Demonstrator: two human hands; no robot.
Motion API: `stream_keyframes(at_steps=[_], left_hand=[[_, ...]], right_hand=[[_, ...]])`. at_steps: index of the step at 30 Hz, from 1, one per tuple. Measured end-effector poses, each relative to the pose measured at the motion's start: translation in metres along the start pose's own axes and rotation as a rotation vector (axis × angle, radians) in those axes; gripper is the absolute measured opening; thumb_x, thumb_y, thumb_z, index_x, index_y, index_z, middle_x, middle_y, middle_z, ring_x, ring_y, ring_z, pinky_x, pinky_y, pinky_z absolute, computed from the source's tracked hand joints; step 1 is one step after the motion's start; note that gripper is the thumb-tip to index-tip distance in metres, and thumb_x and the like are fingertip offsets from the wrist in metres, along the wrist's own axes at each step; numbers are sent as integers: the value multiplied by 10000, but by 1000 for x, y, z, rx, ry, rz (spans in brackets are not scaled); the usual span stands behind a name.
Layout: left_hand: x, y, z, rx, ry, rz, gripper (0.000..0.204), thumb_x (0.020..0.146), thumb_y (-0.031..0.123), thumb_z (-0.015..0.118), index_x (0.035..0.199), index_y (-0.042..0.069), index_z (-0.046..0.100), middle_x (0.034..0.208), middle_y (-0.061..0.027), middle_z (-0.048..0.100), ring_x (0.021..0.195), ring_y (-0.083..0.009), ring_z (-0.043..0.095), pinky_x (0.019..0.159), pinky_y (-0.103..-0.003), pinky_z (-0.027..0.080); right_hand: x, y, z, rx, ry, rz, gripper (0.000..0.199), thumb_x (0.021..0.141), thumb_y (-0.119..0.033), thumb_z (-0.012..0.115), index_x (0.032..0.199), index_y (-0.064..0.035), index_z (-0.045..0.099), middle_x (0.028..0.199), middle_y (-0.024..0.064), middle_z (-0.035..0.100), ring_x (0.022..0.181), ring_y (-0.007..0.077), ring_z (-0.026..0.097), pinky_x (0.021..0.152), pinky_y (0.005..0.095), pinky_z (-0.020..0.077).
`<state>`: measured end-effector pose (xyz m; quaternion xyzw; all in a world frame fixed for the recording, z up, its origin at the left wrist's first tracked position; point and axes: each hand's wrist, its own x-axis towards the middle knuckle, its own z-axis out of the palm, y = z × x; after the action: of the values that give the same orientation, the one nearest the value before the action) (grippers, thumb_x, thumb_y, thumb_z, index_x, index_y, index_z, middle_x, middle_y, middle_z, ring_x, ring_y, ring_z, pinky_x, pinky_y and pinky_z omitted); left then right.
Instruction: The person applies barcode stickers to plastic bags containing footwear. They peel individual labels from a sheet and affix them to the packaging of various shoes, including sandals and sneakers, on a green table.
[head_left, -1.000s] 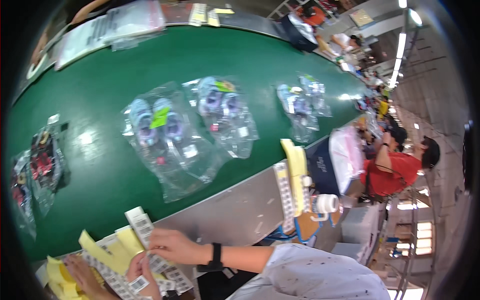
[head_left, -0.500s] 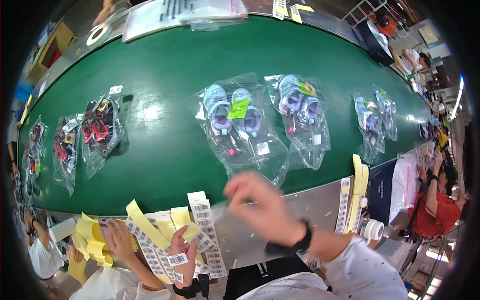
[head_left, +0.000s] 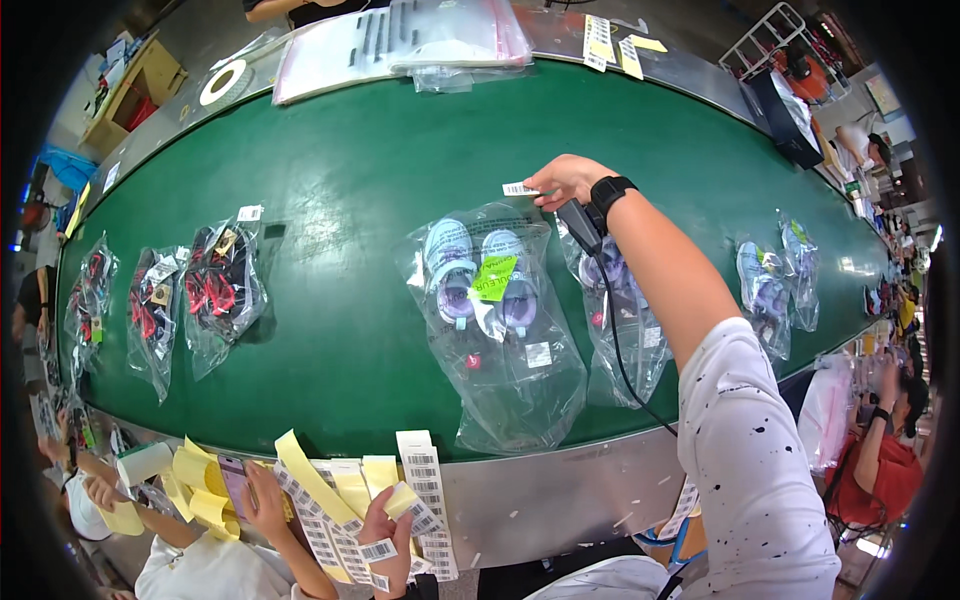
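My right hand reaches out over the green belt and pinches a small white barcode sticker. A black wrist strap with a small scanner and a cable hangs from that wrist. Just below the sticker lies a clear bag with a pair of purple and white small shoes; a second such bag lies under my forearm. My left hand stays at the near metal edge, holding strips of barcode labels with yellow backing paper. Another hand is close beside it.
More bagged shoes lie on the belt: red and black pairs at the left, a purple pair at the right. Flat plastic bags and a tape roll sit on the far side. A person in red sits at the right.
My right hand has gone from the label strips at the near edge out across the belt, now holding one sticker above the bagged shoes. My left hand stayed by the strips.
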<state>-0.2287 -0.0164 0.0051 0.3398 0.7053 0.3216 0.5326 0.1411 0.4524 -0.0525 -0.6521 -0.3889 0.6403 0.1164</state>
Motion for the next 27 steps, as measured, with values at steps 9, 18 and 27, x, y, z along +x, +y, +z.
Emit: stream_keyframes(at_steps=[9,18,27], left_hand=[[-3,8,15,-32,135,-7,393,918,-64,569,1288,6,459,962,-137,707,892,-148,664,797,-257,505],[-16,-8,-9,186,208,-16,248,896,-9,662,1141,-19,629,810,-78,686,748,-90,639,682,-230,510],[-22,2,-8,112,93,42,160,910,25,663,1065,-16,664,874,-82,732,769,-83,668,666,-221,513]], right_hand=[[-9,19,38,-125,147,-190,505,760,64,694,1235,42,522,750,97,648,605,189,631,523,347,502],[-227,62,215,-243,23,-904,105,884,-73,649,962,-3,656,903,120,676,846,216,665,758,352,520],[-273,175,325,-72,-332,-532,182,848,-78,692,1024,-36,709,925,122,620,842,277,618,745,345,505]])
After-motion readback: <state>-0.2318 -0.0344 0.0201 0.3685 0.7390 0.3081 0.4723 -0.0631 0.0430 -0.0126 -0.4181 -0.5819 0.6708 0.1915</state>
